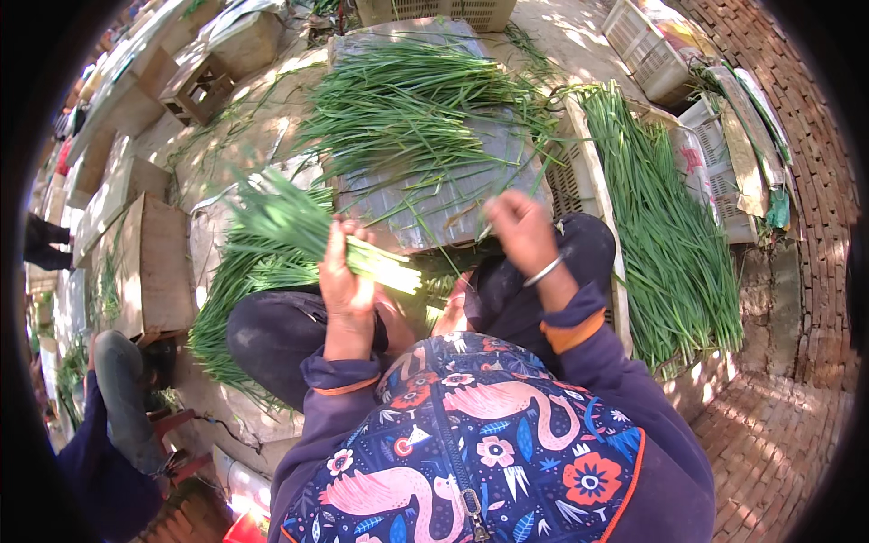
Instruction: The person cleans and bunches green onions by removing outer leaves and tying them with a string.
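Observation:
My left hand [345, 298] grips a bunch of long green leafy stalks, garlic chives by their look [380, 261]. Their pale cut ends point right and the blurred leaf tips point up and left. My right hand [523, 231], with a bangle at its wrist, hovers by the near right edge of a low, grey-topped table [387, 214]. Its fingers are curled and blurred; whether they pinch a strand cannot be told. Loose chives [407, 108] are heaped across the table, with stray leaves near its front. Beside my left knee lies another chive pile [234, 292].
To the right, chives [662, 237] fill a pale plastic crate [599, 178]. Further crates [645, 51] stand along the brick paving [767, 461]. Cardboard boxes [159, 261] line the left. Another person's bent knee [119, 387] is at lower left.

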A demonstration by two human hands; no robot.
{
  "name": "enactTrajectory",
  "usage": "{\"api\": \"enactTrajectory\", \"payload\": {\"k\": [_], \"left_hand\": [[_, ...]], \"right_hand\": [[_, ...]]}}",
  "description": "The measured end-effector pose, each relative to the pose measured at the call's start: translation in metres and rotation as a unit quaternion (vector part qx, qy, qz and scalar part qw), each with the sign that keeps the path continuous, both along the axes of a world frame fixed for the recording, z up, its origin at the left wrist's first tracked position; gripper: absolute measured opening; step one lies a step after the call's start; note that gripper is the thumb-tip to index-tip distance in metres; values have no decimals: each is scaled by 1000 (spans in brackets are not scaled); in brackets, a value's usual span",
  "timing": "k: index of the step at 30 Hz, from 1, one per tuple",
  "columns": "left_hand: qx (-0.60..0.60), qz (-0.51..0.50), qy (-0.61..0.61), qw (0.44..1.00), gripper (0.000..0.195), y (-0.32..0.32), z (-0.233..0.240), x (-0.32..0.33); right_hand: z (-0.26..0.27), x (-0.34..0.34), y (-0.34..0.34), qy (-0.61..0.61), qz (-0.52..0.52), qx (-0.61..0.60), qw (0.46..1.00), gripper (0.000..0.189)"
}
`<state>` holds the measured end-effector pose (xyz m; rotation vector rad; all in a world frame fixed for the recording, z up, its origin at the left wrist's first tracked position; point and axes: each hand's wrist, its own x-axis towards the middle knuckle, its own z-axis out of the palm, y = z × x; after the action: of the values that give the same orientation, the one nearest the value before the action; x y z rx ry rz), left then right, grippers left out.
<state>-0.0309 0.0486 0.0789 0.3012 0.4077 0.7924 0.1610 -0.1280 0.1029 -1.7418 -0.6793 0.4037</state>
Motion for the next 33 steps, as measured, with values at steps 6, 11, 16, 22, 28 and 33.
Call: {"api": "enactTrajectory", "payload": {"k": [6,11,16,22,28,33], "left_hand": [[9,3,-53,999,26,20,-6,-10],[-18,-61,-83,994,12,14,-19,-8],[-63,-116,-54,990,9,7,-29,-2],[-94,-97,66,989,12,-12,-23,6],[-25,-165,96,981,19,-47,-7,19],[-4,-205,150,967,22,-60,-19,11]], "right_hand": [[10,159,-7,-290,-101,-402,863,36],[-39,162,26,-264,46,-497,825,25],[-52,151,27,-324,29,-443,835,22],[36,65,4,-293,-29,-227,928,14],[38,-42,-23,-329,32,-75,941,11],[12,-75,-32,-258,135,-69,954,10]]}}
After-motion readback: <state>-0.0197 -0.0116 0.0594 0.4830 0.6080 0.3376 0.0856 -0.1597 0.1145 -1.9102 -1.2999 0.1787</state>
